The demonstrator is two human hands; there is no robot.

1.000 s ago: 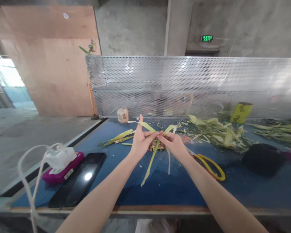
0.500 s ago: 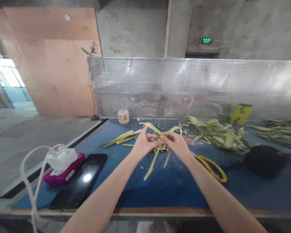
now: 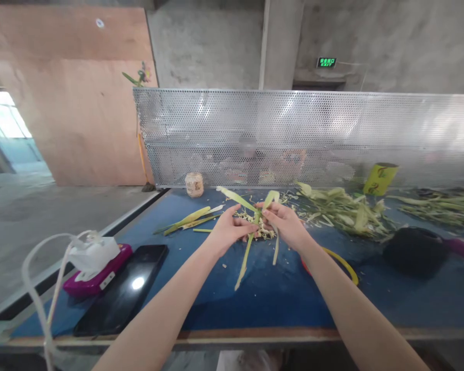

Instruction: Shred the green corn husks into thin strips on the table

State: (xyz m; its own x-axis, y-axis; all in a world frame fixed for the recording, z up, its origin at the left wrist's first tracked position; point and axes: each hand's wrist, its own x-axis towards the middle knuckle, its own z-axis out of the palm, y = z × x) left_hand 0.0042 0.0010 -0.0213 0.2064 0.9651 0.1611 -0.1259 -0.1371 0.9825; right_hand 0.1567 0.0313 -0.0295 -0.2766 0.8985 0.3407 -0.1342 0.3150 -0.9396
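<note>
Both hands meet above the middle of a blue-topped table, pinching pale green leaf strips point(image 3: 244, 265) that cross between the fingertips. My left hand point(image 3: 229, 229) is closed on the crossing from the left, thumb and index finger pressed together. From the right, my right hand point(image 3: 288, 224) pinches a folded strip that loops up and hangs down past the fingers. One strip end points up and left; another trails toward me. Beneath the hands lies a heap of small pale cut bits point(image 3: 268, 235), partly hidden. Scissors with a yellow handle point(image 3: 348, 264) lie partly behind my right forearm.
Leafy green strips point(image 3: 344, 206) are piled at the right, near a yellow-green can point(image 3: 381, 179) and a black round object point(image 3: 415, 252). Loose stalks point(image 3: 189, 220) and a twine roll point(image 3: 194, 185) lie left. A phone point(image 3: 123, 288) and purple power strip point(image 3: 98, 273) sit front left.
My right hand has shifted slightly right, and its strip now folds in a tighter upright loop. The hanging strip ends have swung right. The view has moved slightly.
</note>
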